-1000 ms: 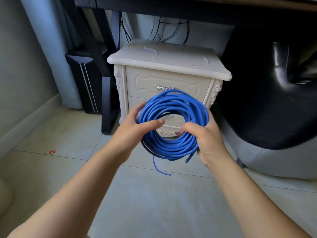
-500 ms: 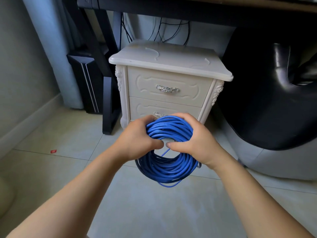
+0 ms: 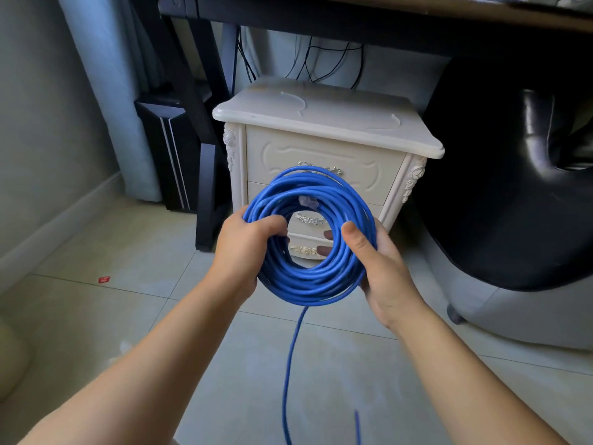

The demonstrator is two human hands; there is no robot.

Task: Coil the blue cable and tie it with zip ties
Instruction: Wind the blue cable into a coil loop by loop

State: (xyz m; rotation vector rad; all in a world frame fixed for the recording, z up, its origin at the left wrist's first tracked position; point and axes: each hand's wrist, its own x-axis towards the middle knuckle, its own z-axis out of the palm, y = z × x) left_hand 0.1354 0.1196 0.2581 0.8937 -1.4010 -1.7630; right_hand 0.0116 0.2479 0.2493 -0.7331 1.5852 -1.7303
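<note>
**Both hands are gripping the coiled blue cable (image 3: 308,284)**

At the bottom centre of the frame, a loose tail (image 3: 290,364) of the cable is hanging from the coil and running out of the lower edge, over the pale tiled floor (image 3: 96,316). A short second blue piece (image 3: 357,425) is showing just right of it. 2 bare forearms are reaching in from the lower corners.

In the centre, the cable is being held in the air as an upright round coil of many loops, with its opening facing the camera. The left hand (image 3: 244,248) is gripping the coil's left side, with the thumb lying across the front and the fingers wrapping behind. The right hand (image 3: 382,268) is gripping the right side, with the thumb pressing on the front loops and its fingertips (image 3: 327,234) showing through the opening. A clear plug (image 3: 308,202) is sitting against the upper inner loops.

Behind the coil, a cream nightstand (image 3: 321,123) with 2 drawers is standing on the floor, and its lower handle (image 3: 309,218) is showing through the opening. Thin pale curved strips (image 3: 290,97) are lying on its top; I cannot tell whether they are zip ties. A small red scrap (image 3: 103,279) is lying on the floor at mid left.

Left of the nightstand, a black desk leg (image 3: 205,155) and a black tower case (image 3: 167,149) are standing. A glossy black seat (image 3: 513,187) is filling the right side. Across the top edge a dark tabletop (image 3: 353,14) is showing, with black wires (image 3: 321,59) hanging beneath it.
</note>
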